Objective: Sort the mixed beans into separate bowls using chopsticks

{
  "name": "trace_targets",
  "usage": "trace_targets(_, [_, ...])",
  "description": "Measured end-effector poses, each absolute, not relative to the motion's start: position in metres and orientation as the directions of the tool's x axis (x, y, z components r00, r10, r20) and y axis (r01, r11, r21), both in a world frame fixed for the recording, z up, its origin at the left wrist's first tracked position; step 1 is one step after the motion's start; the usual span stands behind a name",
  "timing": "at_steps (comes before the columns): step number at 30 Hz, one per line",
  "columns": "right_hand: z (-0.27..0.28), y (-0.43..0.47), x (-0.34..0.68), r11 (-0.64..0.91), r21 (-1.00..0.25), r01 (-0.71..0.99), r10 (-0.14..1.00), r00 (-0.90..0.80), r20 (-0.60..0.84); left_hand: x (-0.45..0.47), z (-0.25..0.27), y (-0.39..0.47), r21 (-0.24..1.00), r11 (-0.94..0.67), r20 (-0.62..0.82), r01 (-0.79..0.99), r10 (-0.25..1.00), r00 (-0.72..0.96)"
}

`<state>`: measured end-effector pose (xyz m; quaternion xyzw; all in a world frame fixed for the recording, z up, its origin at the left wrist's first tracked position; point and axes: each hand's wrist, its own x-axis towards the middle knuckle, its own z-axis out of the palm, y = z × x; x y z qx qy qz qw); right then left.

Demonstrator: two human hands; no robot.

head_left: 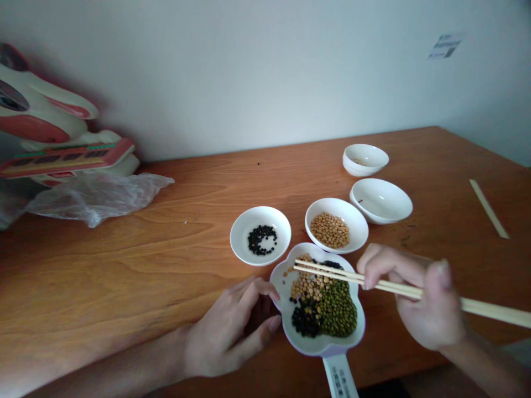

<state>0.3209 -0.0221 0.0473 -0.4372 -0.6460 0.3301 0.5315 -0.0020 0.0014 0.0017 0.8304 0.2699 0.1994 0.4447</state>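
Note:
A white flower-shaped dish (pixel 286 331) with a pale purple rim and a handle (pixel 340 376) lies near the table's front edge. In it are green mung beans (pixel 339 309), black beans (pixel 306 319) and yellow soybeans (pixel 306 287), partly mixed. My left hand (pixel 236 326) is at the dish's left side, its bent index finger on the rim and its thumb close to the edge. My right hand (pixel 418 293) is closed around a pair of wooden chopsticks (pixel 394 286). Their tips are close together over the soybeans at the dish's upper left; I cannot tell whether they pinch one.
Behind the dish stand a white bowl (pixel 239 243) of black beans and a bowl (pixel 360 229) of soybeans. Two more white bowls (pixel 398 207) (pixel 375 160) hold small bits. A light stick (pixel 489 210) lies right; a plastic bag (pixel 103 199) and animal-shaped toy (pixel 74 127) stand left.

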Motion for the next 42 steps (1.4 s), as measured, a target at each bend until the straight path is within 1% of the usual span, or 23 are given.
trace_targets(6, [0.029,-0.03,0.317,0.405,-0.876,0.263,0.913,-0.163,0.373,-0.001,0.004,0.002,0.815,-0.503,0.113,0.287,0.625,0.773])
trace_targets(9, [0.021,-0.03,0.322,0.414,-0.871,0.266,0.904,-0.234,0.358,-0.001,0.003,0.003,0.823,-0.498,0.12,0.272,0.622,0.774])
trace_targets(13, [0.016,-0.028,0.324,0.426,-0.866,0.262,0.894,-0.27,0.358,0.0,0.002,0.004,0.831,-0.492,0.129,0.261,0.627,0.768])
trace_targets(20, [0.016,-0.025,0.323,0.441,-0.849,0.291,0.89,-0.264,0.372,0.0,0.004,0.003,0.822,-0.511,0.152,0.25,0.621,0.769])
trace_targets(26, [0.014,-0.025,0.323,0.448,-0.85,0.279,0.885,-0.273,0.377,0.0,0.004,0.003,0.811,-0.527,0.163,0.254,0.621,0.767])
trace_targets(37, [0.03,-0.023,0.324,0.519,-0.82,0.241,0.854,-0.191,0.484,0.0,0.003,0.003,0.816,-0.516,0.147,0.26,0.62,0.77])
trace_targets(42, [0.036,-0.024,0.325,0.45,-0.846,0.287,0.892,-0.172,0.417,0.0,0.003,0.003,0.821,-0.508,0.141,0.26,0.622,0.77])
